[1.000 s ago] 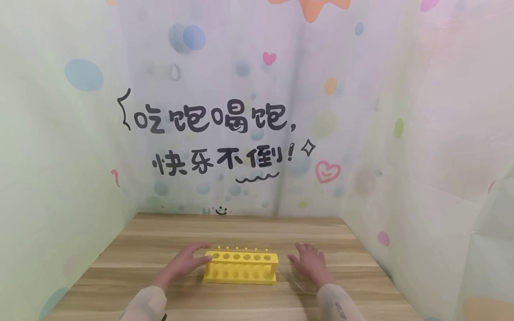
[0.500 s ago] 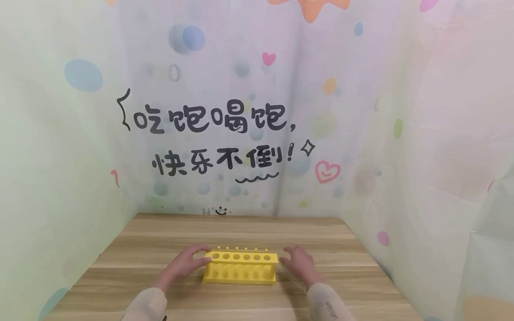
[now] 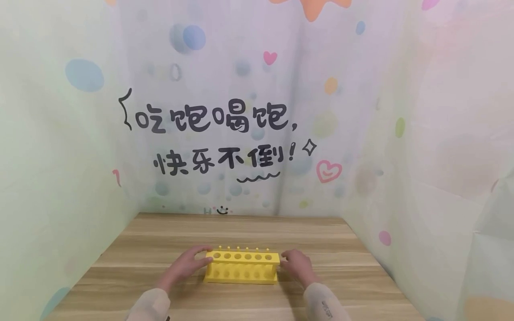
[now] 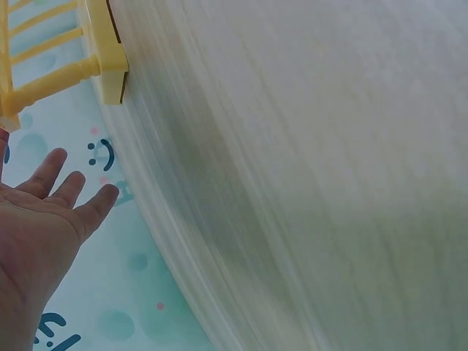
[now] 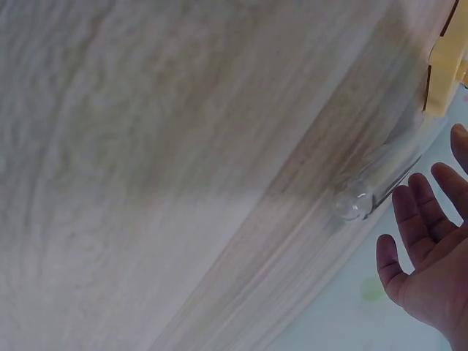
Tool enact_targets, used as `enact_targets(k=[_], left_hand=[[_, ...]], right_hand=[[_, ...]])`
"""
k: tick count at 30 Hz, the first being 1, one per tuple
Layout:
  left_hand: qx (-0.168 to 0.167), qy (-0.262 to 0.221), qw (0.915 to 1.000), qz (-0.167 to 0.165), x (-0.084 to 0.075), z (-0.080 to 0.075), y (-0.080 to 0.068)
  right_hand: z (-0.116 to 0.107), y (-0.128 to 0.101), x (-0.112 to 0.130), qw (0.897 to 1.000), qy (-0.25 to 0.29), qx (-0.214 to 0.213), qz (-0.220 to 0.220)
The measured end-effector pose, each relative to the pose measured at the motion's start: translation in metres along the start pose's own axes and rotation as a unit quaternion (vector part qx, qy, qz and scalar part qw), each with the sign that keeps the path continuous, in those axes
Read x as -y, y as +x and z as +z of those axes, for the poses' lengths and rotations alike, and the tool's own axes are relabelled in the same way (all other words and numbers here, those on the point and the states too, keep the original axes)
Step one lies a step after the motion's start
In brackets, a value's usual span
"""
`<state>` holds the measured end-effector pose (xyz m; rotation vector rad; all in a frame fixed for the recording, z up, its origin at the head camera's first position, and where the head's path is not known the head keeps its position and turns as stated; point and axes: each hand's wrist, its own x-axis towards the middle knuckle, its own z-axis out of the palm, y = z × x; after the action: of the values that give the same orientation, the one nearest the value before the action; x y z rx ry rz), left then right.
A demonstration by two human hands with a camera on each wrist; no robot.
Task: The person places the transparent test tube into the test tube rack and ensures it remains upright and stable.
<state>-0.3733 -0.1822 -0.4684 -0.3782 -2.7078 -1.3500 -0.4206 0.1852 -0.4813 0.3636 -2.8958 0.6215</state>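
The yellow test tube rack (image 3: 241,267) stands on the bench (image 3: 160,249) directly between my two hands. My left hand (image 3: 187,264) lies against the rack's left end, fingers straight and spread, thumb toward its near side; that grip is open and clasps nothing. My right hand (image 3: 295,264) sits at the rack's right end, fingertips just at the end plate; whether they truly touch it I cannot tell from the head view. That grip too is open, the fingers loosely extended.

The right wrist view shows what the head view barely gives: a clear glass test tube (image 5: 373,186) lying on the bench just beside my right palm (image 5: 431,256), its rounded end toward the camera, its far end running up toward the rack's yellow corner (image 5: 444,77). My fingers there are straight and apart from the tube.

The left wrist view shows my left hand (image 4: 40,227) flat with fingers splayed, and the rack's foot and rods (image 4: 80,62) just beyond the fingertips.

Both forearms, in pale sleeves (image 3: 148,305), come in from the near edge and angle inward toward the rack.
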Motion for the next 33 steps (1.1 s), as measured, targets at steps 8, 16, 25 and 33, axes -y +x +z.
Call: enact_targets(k=[8,16,25,33], left_hand=[[0.003,-0.007,1.0,-0.001,0.0008,0.0001,0.0007],[0.003,-0.008,0.9999,-0.01,0.0018,0.0005,0.0019],[0.002,-0.018,0.9997,-0.014,0.0001,0.0007,-0.0003],[-0.001,-0.016,0.9998,-0.012,-0.0005,0.001,-0.0009]], right_hand=[[0.0024,-0.0011,0.0036,1.0,-0.002,0.021,0.005],[0.0036,-0.0014,0.0063,0.999,-0.025,0.021,0.0],[0.0015,-0.0037,0.0089,0.999,-0.015,0.029,0.013],[0.0002,-0.0014,0.0021,1.0,-0.001,0.013,0.01]])
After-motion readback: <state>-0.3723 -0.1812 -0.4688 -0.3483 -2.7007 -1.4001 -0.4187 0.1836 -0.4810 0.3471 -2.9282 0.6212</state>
